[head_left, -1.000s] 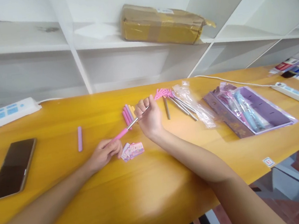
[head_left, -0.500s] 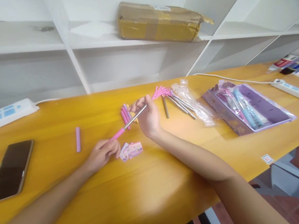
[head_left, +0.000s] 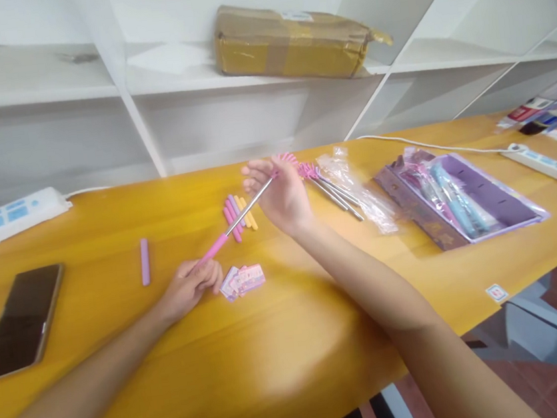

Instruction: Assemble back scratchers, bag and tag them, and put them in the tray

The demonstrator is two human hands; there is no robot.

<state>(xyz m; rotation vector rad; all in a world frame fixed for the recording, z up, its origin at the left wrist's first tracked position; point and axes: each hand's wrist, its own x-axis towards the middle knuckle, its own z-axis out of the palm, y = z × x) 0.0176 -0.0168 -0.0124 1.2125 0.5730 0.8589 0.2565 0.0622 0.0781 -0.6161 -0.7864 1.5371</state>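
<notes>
My left hand (head_left: 195, 287) is closed around the pink handle of a telescopic back scratcher (head_left: 250, 204). Its slim metal rod slants up and right to a pink claw-like head beside my right thumb. Fingers stretched out, my right hand (head_left: 281, 195) is open, with the rod's upper end against it; exact contact is hard to see. Behind the right hand lie more metal rods (head_left: 338, 201) with pink claw-like heads. Below the rod are several pink, purple and yellow tubes (head_left: 239, 215). Small printed cards (head_left: 246, 280) lie beside my left hand.
A purple tube (head_left: 144, 261) and a phone (head_left: 20, 322) lie at left, near a power strip (head_left: 12, 218). Clear plastic bags (head_left: 364, 192) and a purple box (head_left: 498, 194) with wrapped items are on the right. A taped parcel (head_left: 290, 43) rests on the shelf.
My right hand has opened from its grip on the rod, and its fingers have straightened. It has shifted slightly up and right. The left hand keeps holding the handle.
</notes>
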